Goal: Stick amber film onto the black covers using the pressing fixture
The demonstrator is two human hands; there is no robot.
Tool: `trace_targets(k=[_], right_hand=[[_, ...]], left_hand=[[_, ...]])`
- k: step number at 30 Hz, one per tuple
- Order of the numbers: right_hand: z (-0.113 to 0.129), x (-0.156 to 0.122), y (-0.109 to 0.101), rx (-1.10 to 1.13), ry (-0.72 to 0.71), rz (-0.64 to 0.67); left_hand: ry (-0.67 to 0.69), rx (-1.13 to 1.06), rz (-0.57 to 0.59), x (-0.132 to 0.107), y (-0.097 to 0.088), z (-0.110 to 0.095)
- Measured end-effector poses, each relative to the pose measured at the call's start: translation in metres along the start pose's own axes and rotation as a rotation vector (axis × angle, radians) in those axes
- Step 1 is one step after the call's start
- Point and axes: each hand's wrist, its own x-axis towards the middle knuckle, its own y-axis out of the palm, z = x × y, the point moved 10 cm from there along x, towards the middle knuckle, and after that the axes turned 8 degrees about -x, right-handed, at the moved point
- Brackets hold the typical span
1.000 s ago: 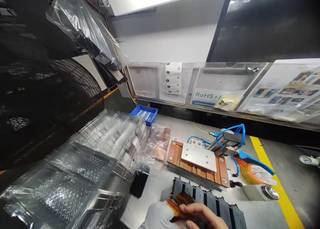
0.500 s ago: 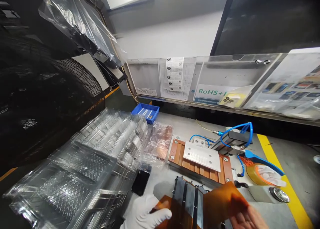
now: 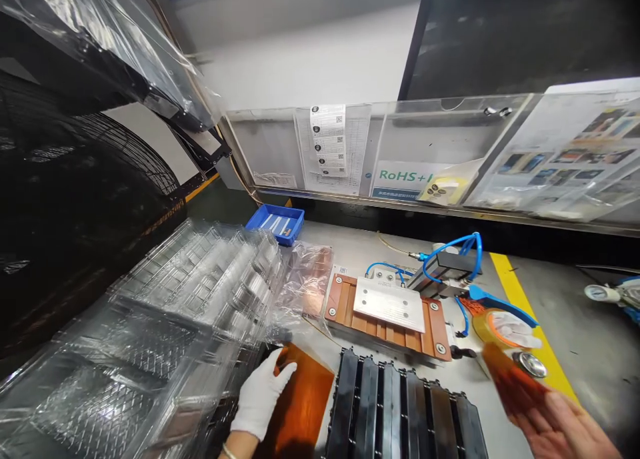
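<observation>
My left hand point(image 3: 260, 392), in a white glove, is closed on an orange-brown translucent film sheet point(image 3: 307, 399) that hangs over the bench left of the dark parts. My bare right hand point(image 3: 555, 412) grips another film sheet point(image 3: 507, 369), tilted almost edge-on and smeared by motion. Between the hands lies a row of black slatted strips point(image 3: 390, 405) with small tabs along their ends. Behind the strips is a copper-coloured grooved fixture point(image 3: 345, 299) with a silver plate point(image 3: 390, 304) on top.
Stacked clear plastic trays point(image 3: 200, 279) fill the left side. A blue bin point(image 3: 297, 225) and a clear bag point(image 3: 300, 279) stand behind. Blue air hoses point(image 3: 477, 252), a tape roll point(image 3: 487, 329) and a metal-topped bottle point(image 3: 530, 364) are at right, by yellow floor-style tape point(image 3: 510, 282).
My hands have moved apart, each with its film sheet: the left one leftward, the right one rightward. More of the black strips shows between them. The camera view has shifted.
</observation>
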Motion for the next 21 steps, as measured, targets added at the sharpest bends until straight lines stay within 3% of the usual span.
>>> trace_targets(k=[3,6,8,9,11,13,14,17,21], right_hand=[[-0.001,-0.005,0.026,-0.213,0.075,0.118],[-0.002,-0.026,0.079,-0.422,0.078,0.476],[-0.008,-0.049,0.114,-0.471,0.070,0.734],[-0.012,-0.059,0.127,-0.484,0.070,0.819],[-0.019,-0.075,0.146,-0.526,0.075,0.920],[-0.024,-0.085,0.158,-0.576,0.070,0.976],[-0.025,-0.088,0.163,-0.594,0.061,0.997],[-0.026,-0.090,0.167,-0.611,0.068,1.044],[-0.034,-0.076,0.150,-0.602,0.113,1.084]], left_hand=[[0.090,0.066,-0.053,0.011,0.014,-0.023],[0.257,0.043,-0.058,0.006,0.016,-0.075],[0.347,-0.056,0.105,-0.006,0.027,-0.116],[0.367,-0.110,0.234,-0.014,0.036,-0.136],[0.278,-0.291,0.575,-0.034,0.066,-0.163],[0.240,-0.357,0.734,-0.049,0.084,-0.185],[0.241,-0.346,0.747,-0.052,0.089,-0.191],[0.261,-0.273,0.710,-0.051,0.096,-0.199],[0.201,-0.351,0.623,-0.034,0.084,-0.195]])
